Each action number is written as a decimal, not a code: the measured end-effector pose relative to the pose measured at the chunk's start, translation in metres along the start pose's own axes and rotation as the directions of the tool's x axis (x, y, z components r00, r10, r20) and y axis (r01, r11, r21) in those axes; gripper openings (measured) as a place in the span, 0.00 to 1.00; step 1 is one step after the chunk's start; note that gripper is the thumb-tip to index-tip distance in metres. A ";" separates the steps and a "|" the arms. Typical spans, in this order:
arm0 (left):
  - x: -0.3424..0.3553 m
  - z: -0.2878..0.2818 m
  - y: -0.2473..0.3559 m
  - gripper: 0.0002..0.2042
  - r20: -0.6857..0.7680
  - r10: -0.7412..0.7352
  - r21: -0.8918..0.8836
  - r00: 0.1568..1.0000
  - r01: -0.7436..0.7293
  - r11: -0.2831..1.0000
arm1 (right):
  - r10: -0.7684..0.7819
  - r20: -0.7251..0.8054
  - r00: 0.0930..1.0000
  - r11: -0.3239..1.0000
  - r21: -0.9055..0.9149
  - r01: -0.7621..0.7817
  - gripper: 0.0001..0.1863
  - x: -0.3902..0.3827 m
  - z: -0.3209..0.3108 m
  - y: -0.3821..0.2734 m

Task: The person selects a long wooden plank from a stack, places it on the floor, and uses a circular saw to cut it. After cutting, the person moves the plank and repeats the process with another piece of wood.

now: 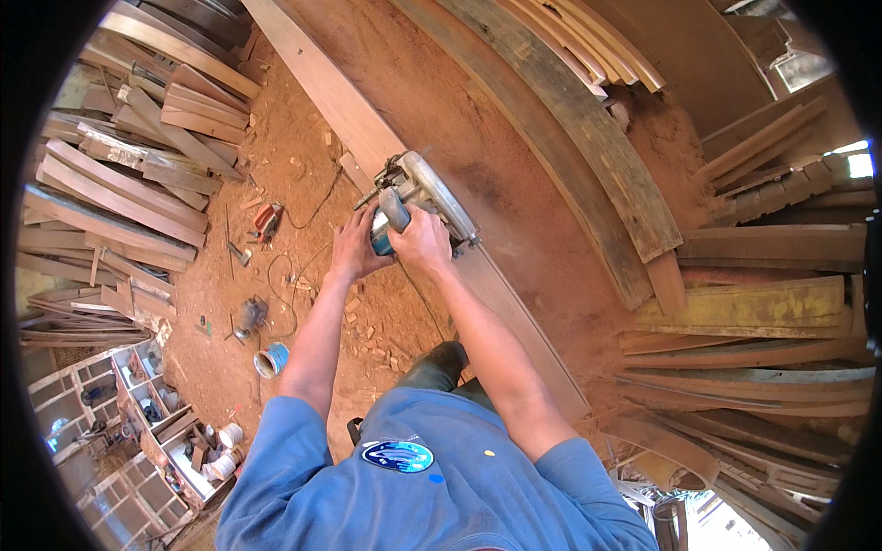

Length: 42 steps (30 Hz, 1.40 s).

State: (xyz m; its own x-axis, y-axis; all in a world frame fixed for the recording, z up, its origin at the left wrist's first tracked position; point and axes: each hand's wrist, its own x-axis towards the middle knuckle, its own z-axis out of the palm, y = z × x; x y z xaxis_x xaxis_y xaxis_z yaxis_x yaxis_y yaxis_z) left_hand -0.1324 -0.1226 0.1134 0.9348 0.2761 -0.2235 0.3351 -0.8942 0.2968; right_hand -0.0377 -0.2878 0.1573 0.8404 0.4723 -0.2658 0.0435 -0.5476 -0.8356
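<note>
A circular saw (430,188) with a pale metal guard and a blue-green motor body rests on a long wooden plank (344,99). The plank runs slantwise from the far left to the near right. My right hand (423,242) is closed round the saw's dark rear handle. Against the blue-green motor housing, on the saw's left side, my left hand (356,242) curls its fingers and grips it. The blade is hidden under the guard and body. A dark power cord (296,275) trails over the ground on the left.
Sawdust and wood chips cover the reddish ground. At left lie a red-and-black tool (267,223), a dusty power tool (249,317) and a blue tin (271,360). Stacked boards (129,193) line the left side; long curved boards (588,129) and more timber stand right. Shelves (161,432) are near left.
</note>
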 end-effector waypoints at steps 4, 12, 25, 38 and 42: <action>0.006 -0.004 -0.006 0.63 0.009 -0.003 -0.003 1.000 0.003 1.000 | 0.002 0.010 1.000 1.000 -0.005 -0.002 0.20 0.007 0.003 -0.005; 0.018 -0.006 -0.025 0.63 -0.031 0.024 0.007 0.999 -0.024 1.000 | 0.000 0.014 1.000 1.000 -0.016 0.000 0.21 0.024 0.014 -0.013; 0.039 -0.018 -0.047 0.63 -0.049 0.039 -0.008 0.998 -0.039 0.999 | 0.022 0.022 1.000 1.000 -0.008 -0.021 0.21 0.050 0.026 -0.029; 0.061 -0.032 -0.069 0.61 -0.048 0.051 -0.010 0.998 -0.052 0.999 | 0.028 0.030 0.999 0.999 -0.029 -0.027 0.23 0.075 0.038 -0.046; 0.067 -0.035 -0.076 0.61 -0.073 0.061 -0.020 0.995 -0.063 0.998 | 0.018 0.017 1.000 1.000 -0.010 -0.018 0.21 0.082 0.042 -0.051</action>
State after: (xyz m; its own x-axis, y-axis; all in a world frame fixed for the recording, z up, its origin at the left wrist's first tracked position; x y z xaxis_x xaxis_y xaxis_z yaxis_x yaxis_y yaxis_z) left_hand -0.0915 -0.0236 0.1084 0.9597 0.2457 -0.1364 0.2778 -0.9025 0.3290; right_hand 0.0061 -0.1924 0.1585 0.8318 0.4738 -0.2891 0.0337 -0.5630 -0.8258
